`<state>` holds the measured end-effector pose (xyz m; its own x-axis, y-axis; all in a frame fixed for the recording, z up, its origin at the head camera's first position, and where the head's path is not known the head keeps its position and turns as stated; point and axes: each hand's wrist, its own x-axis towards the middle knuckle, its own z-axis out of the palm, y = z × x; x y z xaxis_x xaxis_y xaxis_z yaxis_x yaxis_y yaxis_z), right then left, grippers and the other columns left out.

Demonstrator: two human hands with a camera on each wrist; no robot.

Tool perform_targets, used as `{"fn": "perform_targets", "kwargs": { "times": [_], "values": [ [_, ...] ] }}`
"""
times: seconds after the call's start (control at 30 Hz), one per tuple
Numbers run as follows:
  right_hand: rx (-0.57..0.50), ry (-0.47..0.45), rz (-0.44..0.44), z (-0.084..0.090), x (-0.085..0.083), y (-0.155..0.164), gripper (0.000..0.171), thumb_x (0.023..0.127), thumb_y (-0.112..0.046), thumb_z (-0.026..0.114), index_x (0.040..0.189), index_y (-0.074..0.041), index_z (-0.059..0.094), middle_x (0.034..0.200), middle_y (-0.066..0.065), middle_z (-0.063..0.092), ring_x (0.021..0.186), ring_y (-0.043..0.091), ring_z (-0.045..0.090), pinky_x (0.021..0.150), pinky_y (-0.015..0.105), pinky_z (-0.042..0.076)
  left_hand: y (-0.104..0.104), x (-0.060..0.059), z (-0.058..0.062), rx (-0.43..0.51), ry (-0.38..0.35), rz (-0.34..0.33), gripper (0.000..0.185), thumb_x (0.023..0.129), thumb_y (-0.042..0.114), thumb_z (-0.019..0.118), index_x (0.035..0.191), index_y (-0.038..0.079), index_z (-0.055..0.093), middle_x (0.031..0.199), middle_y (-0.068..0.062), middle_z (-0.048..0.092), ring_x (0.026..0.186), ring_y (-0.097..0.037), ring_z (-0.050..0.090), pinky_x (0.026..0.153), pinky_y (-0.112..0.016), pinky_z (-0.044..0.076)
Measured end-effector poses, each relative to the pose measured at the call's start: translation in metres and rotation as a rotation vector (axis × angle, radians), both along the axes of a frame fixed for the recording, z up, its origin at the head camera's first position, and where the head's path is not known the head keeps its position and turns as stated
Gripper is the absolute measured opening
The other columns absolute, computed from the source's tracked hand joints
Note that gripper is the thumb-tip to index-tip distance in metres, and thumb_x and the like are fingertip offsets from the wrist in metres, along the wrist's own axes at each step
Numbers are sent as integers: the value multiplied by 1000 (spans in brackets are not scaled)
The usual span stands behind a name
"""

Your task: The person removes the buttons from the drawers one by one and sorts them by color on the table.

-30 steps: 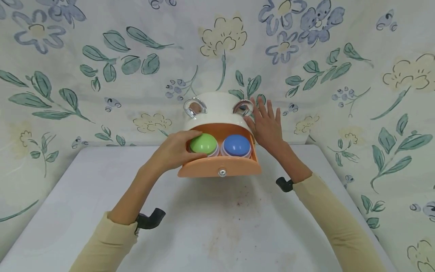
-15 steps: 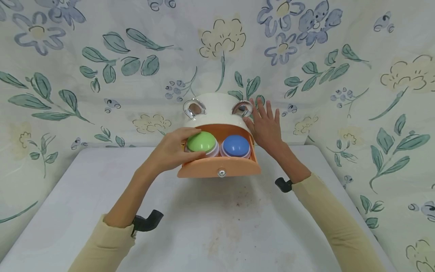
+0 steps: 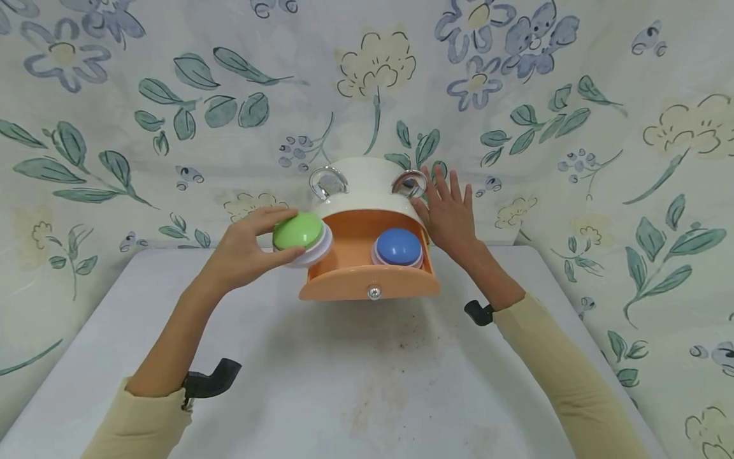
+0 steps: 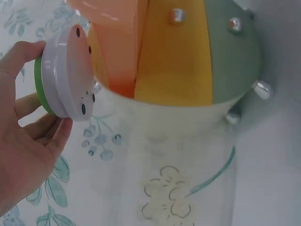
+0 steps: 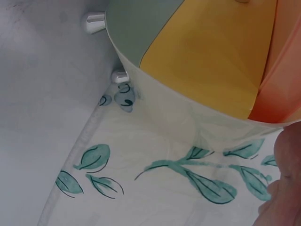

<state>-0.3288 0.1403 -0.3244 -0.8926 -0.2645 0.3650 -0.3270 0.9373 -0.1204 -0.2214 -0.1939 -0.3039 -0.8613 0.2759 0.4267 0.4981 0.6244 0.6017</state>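
In the head view my left hand grips a green push button with a white base, between thumb and fingers. It is held in the air, tilted, just left of the open orange drawer. The left wrist view shows the button's white underside, with dark screw holes. A blue push button sits in the drawer's right half. My right hand rests with straight fingers against the right side of the white rounded cabinet; its thumb edge appears in the right wrist view.
Below the orange drawer are a yellow drawer and a green drawer. Silver ring shapes top the cabinet, and short silver feet support it. A floral cloth hangs behind the white table, which has brownish specks.
My left hand has lifted the green button out of the drawer's left half and carried it left, past the drawer's side. The right hand has stayed in place.
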Motion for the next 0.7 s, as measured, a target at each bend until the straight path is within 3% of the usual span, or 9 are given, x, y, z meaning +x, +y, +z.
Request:
{"fn": "perform_targets", "kwargs": {
  "times": [0.27, 0.7],
  "values": [
    [-4, -9, -2, -1, 0, 0, 67, 107, -42, 39, 161, -12, 14, 165, 15, 10, 150, 40, 5, 118, 62, 1, -46, 7, -14, -35, -51, 121, 64, 85, 13, 80, 139, -5, 52, 141, -26, 48, 126, -46, 46, 99, -64, 44],
    [-4, -3, 0, -1, -1, 1, 66, 107, -42, 39, 161, -12, 14, 164, 16, 10, 150, 41, 5, 117, 63, 2, -115, 12, -67, -110, -157, 253, 67, 89, 17, 76, 141, -12, 44, 141, -35, 40, 124, -55, 41, 97, -69, 40]
  ]
}}
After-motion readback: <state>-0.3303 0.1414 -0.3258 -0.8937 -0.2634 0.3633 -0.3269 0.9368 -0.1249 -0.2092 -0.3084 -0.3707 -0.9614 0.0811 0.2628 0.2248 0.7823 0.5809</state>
